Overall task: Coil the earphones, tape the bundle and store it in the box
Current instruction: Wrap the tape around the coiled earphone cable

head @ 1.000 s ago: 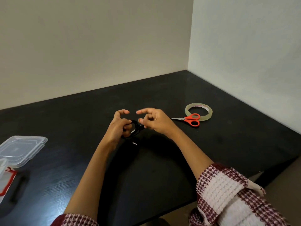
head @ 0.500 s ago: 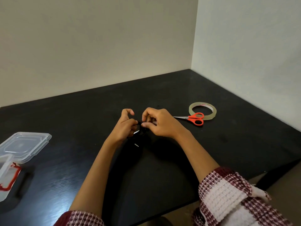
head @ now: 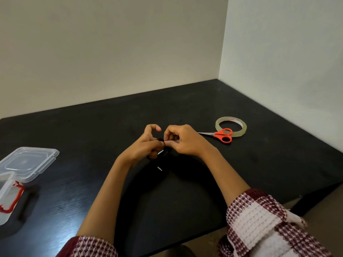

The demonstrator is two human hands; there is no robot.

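Note:
Black earphones [head: 161, 152] sit as a small coil between my two hands above the middle of the black table [head: 204, 112]. My left hand [head: 146, 145] grips the coil, its index finger raised. My right hand [head: 182, 140] pinches the coil's top with curled fingers. A loose cable end with a silver plug [head: 159, 168] hangs below. The roll of clear tape [head: 231, 126] lies to the right. The clear plastic box [head: 8, 199] with a red seal stands at the left edge.
Orange-handled scissors [head: 221, 135] lie against the tape roll, blades pointing at my right hand. The box's clear lid [head: 27, 163] lies flat behind the box. Walls meet in a corner behind the table; its front edge runs on the lower right.
My right hand's fingers, spread a second ago, have curled in and closed on the coil. Both hands stayed close together at mid-table.

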